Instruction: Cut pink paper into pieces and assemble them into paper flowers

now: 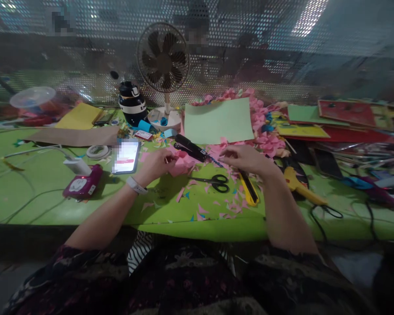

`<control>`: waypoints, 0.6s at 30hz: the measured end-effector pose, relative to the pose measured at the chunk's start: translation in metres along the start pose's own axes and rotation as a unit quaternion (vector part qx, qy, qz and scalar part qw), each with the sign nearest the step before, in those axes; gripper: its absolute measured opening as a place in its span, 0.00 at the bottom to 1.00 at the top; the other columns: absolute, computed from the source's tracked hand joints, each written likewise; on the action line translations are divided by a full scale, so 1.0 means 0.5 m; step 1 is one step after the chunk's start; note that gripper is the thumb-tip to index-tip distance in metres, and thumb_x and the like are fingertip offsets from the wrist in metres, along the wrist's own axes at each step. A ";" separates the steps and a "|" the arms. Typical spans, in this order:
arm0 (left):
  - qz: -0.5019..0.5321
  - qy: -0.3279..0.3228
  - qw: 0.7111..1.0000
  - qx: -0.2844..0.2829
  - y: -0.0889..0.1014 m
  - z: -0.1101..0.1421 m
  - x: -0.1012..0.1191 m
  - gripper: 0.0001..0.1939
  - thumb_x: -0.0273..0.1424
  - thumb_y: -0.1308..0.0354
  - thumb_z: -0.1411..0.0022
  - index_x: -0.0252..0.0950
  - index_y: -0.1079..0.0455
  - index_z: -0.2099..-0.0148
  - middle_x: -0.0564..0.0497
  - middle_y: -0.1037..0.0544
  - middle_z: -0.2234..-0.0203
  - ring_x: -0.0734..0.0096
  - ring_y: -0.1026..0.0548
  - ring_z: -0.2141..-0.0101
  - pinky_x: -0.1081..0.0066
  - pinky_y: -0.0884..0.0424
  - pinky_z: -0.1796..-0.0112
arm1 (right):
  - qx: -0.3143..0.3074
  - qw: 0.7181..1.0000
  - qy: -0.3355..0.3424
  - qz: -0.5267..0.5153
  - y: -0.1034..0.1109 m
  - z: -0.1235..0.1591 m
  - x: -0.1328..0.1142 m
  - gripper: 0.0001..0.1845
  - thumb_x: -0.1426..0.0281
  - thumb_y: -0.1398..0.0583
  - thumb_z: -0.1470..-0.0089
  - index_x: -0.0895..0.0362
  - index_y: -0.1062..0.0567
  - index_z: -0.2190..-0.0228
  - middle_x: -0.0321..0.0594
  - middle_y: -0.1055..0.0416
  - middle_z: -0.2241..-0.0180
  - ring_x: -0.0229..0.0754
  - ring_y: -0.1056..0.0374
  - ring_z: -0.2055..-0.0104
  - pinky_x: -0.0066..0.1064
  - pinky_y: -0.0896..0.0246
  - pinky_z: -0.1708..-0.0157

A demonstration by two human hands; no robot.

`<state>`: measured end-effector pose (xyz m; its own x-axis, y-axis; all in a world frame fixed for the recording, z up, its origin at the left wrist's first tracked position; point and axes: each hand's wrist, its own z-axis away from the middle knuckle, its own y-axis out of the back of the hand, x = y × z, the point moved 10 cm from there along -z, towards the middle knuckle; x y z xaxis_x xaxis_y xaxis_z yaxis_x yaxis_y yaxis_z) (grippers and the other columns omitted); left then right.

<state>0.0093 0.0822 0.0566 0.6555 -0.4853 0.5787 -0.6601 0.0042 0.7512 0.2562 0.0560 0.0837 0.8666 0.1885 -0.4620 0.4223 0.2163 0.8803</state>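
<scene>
My left hand, with a pale watch on its wrist, has its fingers closed at the edge of a folded pink paper piece. To the right, my right hand hovers low over pink scraps with its fingers bent and a little apart. Its fingertips are near a thin dark blue twisted strip. Between the hands lies a black stapler. Closer to me are black-handled scissors and a yellow box cutter, partly under my right forearm.
A pale green sheet leans before a pink paper heap. A fan and black bottle stand behind. Left are a lit phone, tape roll and purple power box; right is a yellow glue gun.
</scene>
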 end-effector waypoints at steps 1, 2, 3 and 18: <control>0.017 -0.002 1.000 0.008 0.005 -0.002 -0.002 0.07 0.33 0.39 0.42 0.38 0.24 0.71 0.48 0.21 0.72 0.70 0.30 0.73 0.71 0.38 0.72 | 0.030 0.999 -0.005 0.010 0.015 -0.001 0.007 0.17 0.56 0.40 0.41 0.55 0.21 0.60 0.44 0.20 0.60 0.47 0.27 0.62 0.34 0.37 0.63; 0.036 -0.002 0.999 0.014 0.009 -0.004 -0.004 0.05 0.32 0.38 0.43 0.38 0.24 0.70 0.47 0.21 0.70 0.69 0.29 0.72 0.71 0.36 0.70 | 0.054 0.998 -0.012 0.026 0.025 -0.004 0.015 0.14 0.59 0.40 0.41 0.55 0.21 0.61 0.44 0.20 0.60 0.47 0.26 0.61 0.34 0.38 0.62; 0.055 -0.001 0.998 0.017 0.011 -0.005 -0.006 0.04 0.32 0.38 0.44 0.37 0.24 0.69 0.47 0.20 0.69 0.69 0.28 0.70 0.71 0.35 0.69 | 0.070 0.996 -0.021 0.044 0.029 -0.008 0.023 0.12 0.61 0.40 0.41 0.55 0.21 0.61 0.43 0.20 0.60 0.47 0.26 0.60 0.34 0.38 0.61; 0.214 0.089 0.973 -0.014 -0.010 -0.009 -0.046 0.10 0.33 0.34 0.43 0.33 0.22 0.60 0.45 0.17 0.66 0.71 0.22 0.71 0.72 0.27 0.69 | 0.039 0.974 -0.093 0.202 -0.052 -0.051 0.044 0.12 0.73 0.43 0.42 0.59 0.22 0.58 0.52 0.21 0.55 0.52 0.26 0.56 0.35 0.40 0.65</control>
<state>-0.0009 0.0971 0.0411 0.3777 -0.2739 0.8845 -0.8778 0.1979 0.4362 0.2577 0.0789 0.0480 0.9963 0.0648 -0.0557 0.0501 0.0850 0.9951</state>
